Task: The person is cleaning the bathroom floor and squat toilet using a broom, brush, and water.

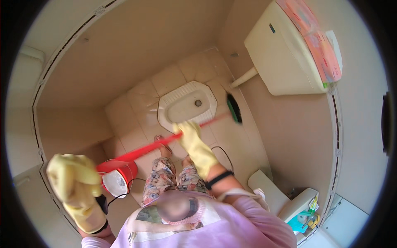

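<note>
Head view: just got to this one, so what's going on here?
A person's gloved left hand and right hand both grip a long red handle. Its dark green head is to the right of the squat toilet; whether it touches the tiled floor is hard to tell. A red bucket is on the person's left, and a cistern hangs on the wall at right.

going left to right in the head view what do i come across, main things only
Left gloved grip → red bucket → squat toilet → green brush head → off-white cistern → dark object at the right rim.
</note>
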`<state>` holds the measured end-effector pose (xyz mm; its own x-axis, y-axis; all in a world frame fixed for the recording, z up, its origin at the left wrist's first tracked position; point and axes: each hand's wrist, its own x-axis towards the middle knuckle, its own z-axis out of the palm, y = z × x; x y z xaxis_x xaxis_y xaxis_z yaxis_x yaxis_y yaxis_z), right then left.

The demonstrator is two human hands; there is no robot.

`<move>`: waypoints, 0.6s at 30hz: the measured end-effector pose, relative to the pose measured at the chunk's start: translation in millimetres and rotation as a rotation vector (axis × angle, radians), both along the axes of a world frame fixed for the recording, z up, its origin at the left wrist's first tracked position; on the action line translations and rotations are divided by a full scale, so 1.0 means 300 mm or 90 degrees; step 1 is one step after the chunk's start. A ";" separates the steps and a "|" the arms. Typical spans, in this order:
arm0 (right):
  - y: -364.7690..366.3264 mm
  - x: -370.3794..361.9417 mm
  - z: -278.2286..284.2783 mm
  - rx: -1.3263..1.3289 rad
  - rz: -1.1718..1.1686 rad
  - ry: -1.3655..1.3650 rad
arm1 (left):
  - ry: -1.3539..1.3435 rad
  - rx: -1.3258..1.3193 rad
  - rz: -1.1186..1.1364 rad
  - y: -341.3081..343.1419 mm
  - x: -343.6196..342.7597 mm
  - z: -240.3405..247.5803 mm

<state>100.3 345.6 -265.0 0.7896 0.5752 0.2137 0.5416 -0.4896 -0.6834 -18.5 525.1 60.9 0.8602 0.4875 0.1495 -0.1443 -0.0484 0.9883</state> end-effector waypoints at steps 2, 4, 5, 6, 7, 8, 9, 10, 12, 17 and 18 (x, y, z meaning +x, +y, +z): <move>-0.154 -0.129 -0.056 -0.157 0.009 -0.017 | 0.120 -0.115 -0.079 0.007 0.044 -0.046; -0.295 -0.245 -0.200 -0.078 -0.099 0.101 | 0.328 -0.214 -0.169 -0.006 0.094 -0.071; -0.288 -0.262 -0.154 -0.065 -0.184 0.079 | 0.444 -0.234 -0.181 0.019 0.096 -0.100; -0.262 -0.260 -0.167 -0.063 -0.200 0.109 | 0.446 -0.184 -0.200 0.049 0.101 -0.131; -0.231 -0.249 -0.177 -0.064 -0.225 0.135 | 0.444 -0.133 -0.227 0.089 0.117 -0.150; -0.167 -0.209 -0.151 -0.067 -0.231 0.129 | 0.376 -0.174 -0.227 0.140 0.144 -0.141; -0.071 -0.156 -0.136 -0.051 -0.195 0.119 | 0.337 -0.151 -0.204 0.208 0.180 -0.111; 0.041 -0.092 -0.105 -0.035 -0.156 0.110 | 0.214 -0.177 -0.160 0.273 0.187 -0.112; 0.272 0.060 -0.036 -0.030 -0.063 0.073 | 0.056 -0.091 -0.128 0.388 0.228 -0.039; 0.687 0.483 -0.116 0.128 -0.184 0.055 | -0.025 0.048 -0.138 0.537 0.301 -0.079; 0.709 0.539 -0.098 0.083 -0.124 -0.034 | -0.022 -0.017 -0.163 0.589 0.279 -0.153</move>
